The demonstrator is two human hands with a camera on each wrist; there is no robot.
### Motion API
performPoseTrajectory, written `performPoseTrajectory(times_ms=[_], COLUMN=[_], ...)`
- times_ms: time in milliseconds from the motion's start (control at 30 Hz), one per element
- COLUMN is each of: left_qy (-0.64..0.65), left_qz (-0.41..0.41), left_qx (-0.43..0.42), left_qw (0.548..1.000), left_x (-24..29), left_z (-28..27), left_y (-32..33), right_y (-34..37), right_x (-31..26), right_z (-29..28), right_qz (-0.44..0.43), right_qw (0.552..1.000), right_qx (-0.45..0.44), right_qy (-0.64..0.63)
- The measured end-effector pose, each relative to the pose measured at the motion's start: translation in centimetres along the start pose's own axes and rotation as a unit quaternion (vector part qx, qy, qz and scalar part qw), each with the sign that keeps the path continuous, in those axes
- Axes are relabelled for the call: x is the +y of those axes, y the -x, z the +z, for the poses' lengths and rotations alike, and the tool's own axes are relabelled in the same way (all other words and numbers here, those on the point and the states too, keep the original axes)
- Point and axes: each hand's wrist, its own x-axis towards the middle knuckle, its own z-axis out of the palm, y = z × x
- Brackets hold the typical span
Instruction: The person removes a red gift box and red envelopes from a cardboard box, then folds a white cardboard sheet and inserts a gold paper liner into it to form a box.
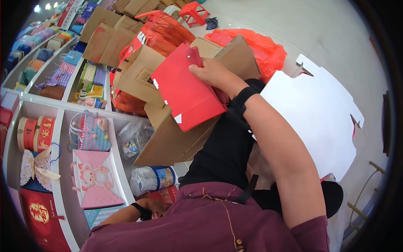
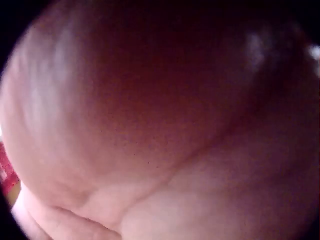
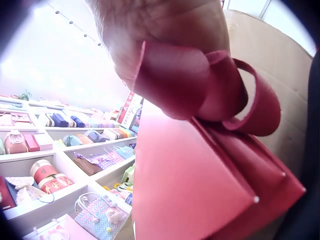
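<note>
My right hand (image 1: 210,71) grips a red flat-folded bag (image 1: 182,90) by its top edge, over an open cardboard box. In the right wrist view, broad red strap handles (image 3: 172,80) loop out below my palm, above several red layers with small white corners. White tabs line the bag's left edge in the head view. My left hand (image 1: 156,208) is low beside my body, near a red printed packet (image 1: 164,195). Its fingers are mostly hidden by my shirt, and skin fills most of the left wrist view, so I cannot tell how they lie.
The open cardboard box (image 1: 168,145) stands against my leg. White flat sheets (image 1: 306,122) lie at my right. Shelves (image 1: 61,126) with bags and gift boxes line the left. Red plastic bags (image 1: 268,52) and a red stool (image 1: 194,13) are on the floor ahead.
</note>
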Motion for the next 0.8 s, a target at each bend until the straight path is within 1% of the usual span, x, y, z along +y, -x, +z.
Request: performPoseTrajectory(times_ms=[100,167,267,333,367,400,433,467,500,533,567,600,633,667,700,733,767,800], left_qy=[-0.097,-0.168,-0.272,-0.350,-0.392,-0.446,-0.506,-0.610,-0.578,-0.583,-0.581,-0.443,-0.275,-0.118,-0.168,-0.256,-0.376,-0.382], left_qz=[-0.025,-0.042,-0.081,-0.107,-0.118,-0.147,-0.191,-0.279,-0.332,-0.336,-0.372,-0.370,-0.365,-0.364,-0.244,-0.248,-0.026,0.035], left_qx=[0.063,0.109,0.167,0.209,0.234,0.243,0.240,0.133,0.149,0.169,0.179,0.202,0.236,0.267,0.344,0.421,0.507,0.562], left_qw=[0.993,0.979,0.944,0.907,0.882,0.849,0.806,0.730,0.731,0.720,0.702,0.791,0.857,0.885,0.891,0.834,0.775,0.733], left_x=[-3.3,-5.5,-8.7,-10.7,-11.8,-12.4,-12.6,-10.6,-10.8,-10.7,-8.8,-5.9,-2.9,0.1,0.2,-1.2,-0.4,3.3], left_z=[0.2,0.0,-0.8,-2.0,-3.0,-4.7,-7.2,-9.6,-13.0,-16.5,-19.4,-21.3,-23.3,-25.3,-29.3,-36.0,-39.9,-41.7], left_y=[2.2,3.8,6.5,8.5,9.7,11.1,12.7,14.6,16.6,18.6,21.2,23.2,25.2,27.1,28.5,26.1,26.1,25.9], right_y=[0.5,0.5,1.8,2.2,2.2,2.5,2.8,3.4,3.7,3.9,4.1,4.5,5.1,5.6,5.9,5.6,5.9,6.7], right_x=[0.2,0.5,-0.2,-0.5,-0.1,-0.1,0.0,-0.6,-1.1,-1.5,-1.6,-1.7,-1.9,-2.2,-2.0,-1.1,-1.3,-1.8], right_z=[-0.1,0.0,-0.5,-0.8,-0.6,-0.6,-0.8,-1.3,-1.7,-2.0,-2.5,-2.9,-3.1,-3.2,-3.1,-2.9,-3.2,-3.5], right_qz=[0.009,0.013,0.012,0.008,0.007,0.007,0.008,0.005,0.000,0.011,0.022,0.036,0.039,0.042,0.047,0.044,0.071,0.060], right_qw=[1.000,1.000,1.000,1.000,1.000,1.000,1.000,1.000,1.000,1.000,0.999,0.998,0.998,0.998,0.998,0.997,0.995,0.997], right_qx=[-0.003,-0.010,-0.007,0.002,0.005,0.008,0.006,0.002,-0.004,-0.020,-0.035,-0.050,-0.043,-0.035,-0.028,-0.022,-0.035,-0.019], right_qy=[0.014,0.016,0.010,-0.001,-0.012,-0.022,-0.017,-0.013,-0.009,0.000,0.011,0.023,0.025,0.028,0.030,0.061,0.068,0.038])
